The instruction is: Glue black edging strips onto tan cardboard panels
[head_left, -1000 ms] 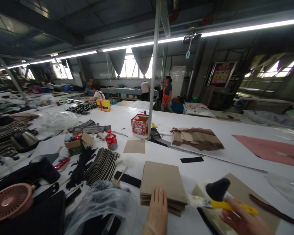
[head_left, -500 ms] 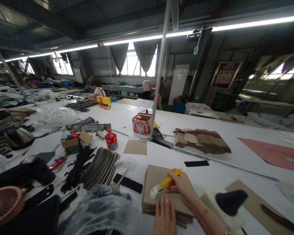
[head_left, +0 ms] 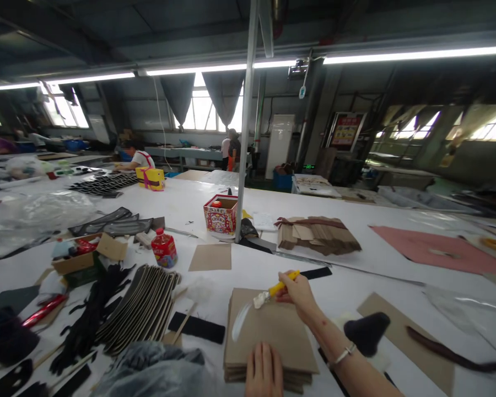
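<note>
My left hand (head_left: pixel 265 371) lies flat, fingers stretched out, on the near edge of a stack of brown cardboard sheets (head_left: pixel 273 331). My right hand (head_left: pixel 298 293) is closed round a yellow-handled brush (head_left: pixel 273 291). Its white bristles touch the top sheet near the far left corner, beside a pale streak (head_left: pixel 240 322) of something wet. A black cone-shaped piece (head_left: pixel 366 332) stands on a pale block just right of my right forearm.
A fanned pile of striped dark pieces (head_left: pixel 143 309) and black strips (head_left: pixel 196 327) lie left of the stack. A red bottle (head_left: pixel 164 248), a patterned box (head_left: pixel 220 214), a metal pole (head_left: pixel 243 138), brown folded cardboard (head_left: pixel 316 234) and a pink sheet (head_left: pixel 442 251) lie beyond. People work at far tables.
My right hand carried the brush from the right-hand block over to the cardboard stack and then toward its far edge, leaving a pale streak. The left hand stayed on the stack.
</note>
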`<state>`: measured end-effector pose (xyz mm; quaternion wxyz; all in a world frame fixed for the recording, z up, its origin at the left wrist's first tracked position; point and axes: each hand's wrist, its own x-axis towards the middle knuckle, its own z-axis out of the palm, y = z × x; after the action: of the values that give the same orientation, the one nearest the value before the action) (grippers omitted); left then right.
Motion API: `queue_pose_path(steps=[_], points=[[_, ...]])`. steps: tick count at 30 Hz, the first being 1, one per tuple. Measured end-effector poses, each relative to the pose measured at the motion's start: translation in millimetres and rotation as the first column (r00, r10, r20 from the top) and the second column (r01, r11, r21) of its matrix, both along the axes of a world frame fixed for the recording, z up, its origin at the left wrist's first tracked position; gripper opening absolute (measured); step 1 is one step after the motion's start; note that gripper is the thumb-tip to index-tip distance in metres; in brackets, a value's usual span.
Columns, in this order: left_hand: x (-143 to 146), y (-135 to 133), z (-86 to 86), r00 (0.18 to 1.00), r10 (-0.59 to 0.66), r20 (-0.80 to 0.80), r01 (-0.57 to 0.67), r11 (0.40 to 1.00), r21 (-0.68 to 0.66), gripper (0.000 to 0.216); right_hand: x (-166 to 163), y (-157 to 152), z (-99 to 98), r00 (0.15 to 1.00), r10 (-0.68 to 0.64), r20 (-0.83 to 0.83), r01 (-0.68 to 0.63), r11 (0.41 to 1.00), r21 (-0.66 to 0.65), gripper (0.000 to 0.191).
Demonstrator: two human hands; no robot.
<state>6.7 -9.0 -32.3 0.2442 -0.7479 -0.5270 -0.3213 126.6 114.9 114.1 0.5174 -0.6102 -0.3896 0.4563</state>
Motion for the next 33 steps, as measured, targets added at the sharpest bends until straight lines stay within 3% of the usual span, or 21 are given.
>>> queue_pose_path(steps=[5, 8, 12, 16, 18, 23, 27, 33], points=[[-5.2, 1.0, 4.4, 0.999, -0.035, -0.035, 0.033, 0.997, -0.074, 0.024, 45.9, -4.6, 9.9, 0.987, -0.059, 0.151, 0.054, 0.998, 0.034, 0.024], [-7.5, 1.2, 9.1, 0.997, -0.047, -0.056, 0.037, 0.987, -0.159, 0.024, 62.7, -14.9, 22.4, 0.968, -0.032, 0.250, 0.011, 0.996, 0.083, 0.025], [-10.2, 1.9, 21.4, 0.997, -0.050, -0.056, 0.035, 0.970, -0.241, 0.028, 59.8, -53.1, 36.2, 0.909, 0.156, 0.387, -0.229, 0.962, 0.148, 0.022], [-13.6, 1.3, 35.5, 0.996, -0.072, -0.059, 0.051, 0.952, -0.302, 0.032, 50.6, -97.7, 46.4, 0.719, 0.358, 0.596, -0.515, 0.850, 0.111, 0.021], [-14.7, 0.4, 38.3, 0.995, -0.084, -0.059, 0.062, 0.952, -0.299, 0.032, 48.4, -107.3, 52.4, 0.725, 0.394, 0.566, -0.529, 0.844, 0.090, 0.022], [-14.3, 1.1, 28.0, 0.995, -0.081, -0.065, 0.065, 0.972, -0.224, 0.028, 29.8, -85.6, 57.8, 0.886, 0.348, 0.307, -0.417, 0.887, 0.198, 0.030], [-12.8, 5.9, 12.8, 0.995, -0.075, -0.060, 0.065, 0.985, -0.158, 0.027, -8.4, -52.7, 40.8, 0.933, 0.347, 0.091, -0.357, 0.923, 0.141, 0.035], [-11.8, 12.6, 1.9, 0.996, -0.083, -0.030, 0.078, 0.987, -0.137, 0.023, -48.5, -16.2, 12.1, 0.957, 0.268, 0.106, -0.281, 0.951, 0.128, 0.031]])
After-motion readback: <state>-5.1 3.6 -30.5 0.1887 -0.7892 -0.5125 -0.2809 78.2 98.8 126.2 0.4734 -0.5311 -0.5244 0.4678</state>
